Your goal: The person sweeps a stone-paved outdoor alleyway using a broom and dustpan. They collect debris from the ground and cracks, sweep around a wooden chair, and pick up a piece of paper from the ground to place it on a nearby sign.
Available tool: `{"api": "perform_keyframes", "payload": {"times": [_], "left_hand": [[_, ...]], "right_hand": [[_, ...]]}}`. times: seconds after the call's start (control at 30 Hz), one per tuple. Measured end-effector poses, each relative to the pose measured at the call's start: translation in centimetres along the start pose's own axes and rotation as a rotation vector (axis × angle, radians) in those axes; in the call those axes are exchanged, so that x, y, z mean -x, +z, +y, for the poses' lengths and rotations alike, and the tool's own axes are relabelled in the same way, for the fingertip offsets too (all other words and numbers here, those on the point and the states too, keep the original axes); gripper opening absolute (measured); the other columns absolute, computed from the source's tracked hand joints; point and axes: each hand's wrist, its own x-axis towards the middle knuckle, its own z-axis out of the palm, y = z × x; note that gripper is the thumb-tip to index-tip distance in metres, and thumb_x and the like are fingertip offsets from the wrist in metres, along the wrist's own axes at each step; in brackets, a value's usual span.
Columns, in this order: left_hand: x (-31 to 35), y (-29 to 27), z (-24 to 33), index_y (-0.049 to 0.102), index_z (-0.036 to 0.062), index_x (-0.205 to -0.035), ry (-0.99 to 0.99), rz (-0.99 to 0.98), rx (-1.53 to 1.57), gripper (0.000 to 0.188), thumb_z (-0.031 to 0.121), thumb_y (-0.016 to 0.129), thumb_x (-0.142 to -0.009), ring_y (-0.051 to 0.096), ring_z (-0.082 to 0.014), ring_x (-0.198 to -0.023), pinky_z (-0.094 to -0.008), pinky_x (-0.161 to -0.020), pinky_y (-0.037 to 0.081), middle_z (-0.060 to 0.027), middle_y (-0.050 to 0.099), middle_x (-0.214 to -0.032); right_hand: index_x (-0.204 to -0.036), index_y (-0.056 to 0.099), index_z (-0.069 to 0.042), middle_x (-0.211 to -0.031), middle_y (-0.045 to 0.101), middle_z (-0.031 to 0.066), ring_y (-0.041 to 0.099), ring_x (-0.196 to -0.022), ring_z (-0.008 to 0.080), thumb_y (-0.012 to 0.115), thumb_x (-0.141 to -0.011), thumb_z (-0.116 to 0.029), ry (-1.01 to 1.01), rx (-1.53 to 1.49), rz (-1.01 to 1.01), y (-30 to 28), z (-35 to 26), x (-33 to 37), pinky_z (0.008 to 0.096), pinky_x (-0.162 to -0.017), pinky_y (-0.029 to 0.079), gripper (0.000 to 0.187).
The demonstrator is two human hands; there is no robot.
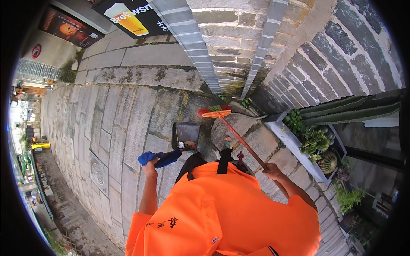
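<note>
My right hand [273, 171] is closed around the long reddish handle of a broom [237, 135]. The broom's orange head [217, 114], with red and green bristles, rests on the paving near the foot of the wall. In my left hand [150, 165] is a bunched blue cloth [161, 159], its darker end reaching toward the dustpan. A dark dustpan [186, 129] stands in front of me, left of the broom head, with small bits of litter inside. Whether the cloth covers the dustpan's handle, I cannot tell.
Stone paving [132, 115] stretches away to the left. A brick wall [239, 55] rises ahead and to the right. At right, a pale planter [294, 149] holds cacti and green plants. A dark sign with a beer glass [128, 19] stands at the far left.
</note>
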Motion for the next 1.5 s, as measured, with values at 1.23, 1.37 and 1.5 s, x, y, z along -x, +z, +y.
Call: {"api": "perform_keyframes", "payload": {"times": [1.23,1.37,1.5], "left_hand": [[-13.1,-1.9,-0.1,0.060,0.0035,-0.090,-0.086,-0.111,0.070,0.041,-0.010,0.065,-0.052,0.058,-0.0196,-0.076,-0.0328,-0.074,0.047,-0.0042,0.060,-0.084],[-12.1,-2.4,-0.6,0.059,0.0036,-0.088,-0.075,-0.102,0.064,0.039,-0.010,0.065,-0.052,0.058,-0.0190,-0.075,-0.0324,-0.074,0.047,-0.0034,0.059,-0.082],[-12.5,-3.0,-2.0,0.059,0.0035,-0.088,-0.051,-0.133,0.054,0.039,-0.010,0.065,-0.052,0.057,-0.0188,-0.074,-0.0320,-0.073,0.047,-0.0030,0.059,-0.082]], "right_hand": [[-0.076,0.053,0.009,-0.055,0.053,0.0119,0.053,-0.042,0.0182,0.053,-0.073,-0.005,0.168,0.019,0.051,-0.4,-14.1,-7.3,0.0312,-0.040,0.043,0.014],[-0.078,0.053,0.013,-0.060,0.057,0.0206,0.061,-0.050,0.0242,0.055,-0.073,-0.008,0.088,0.325,-0.090,2.3,-16.1,-10.4,0.0353,-0.042,0.047,0.021],[-0.082,0.054,0.006,-0.057,0.054,0.0133,0.056,-0.044,0.0204,0.055,-0.072,-0.008,0.082,0.028,-0.126,4.5,-15.5,-7.3,0.0335,-0.040,0.044,0.017]]}}
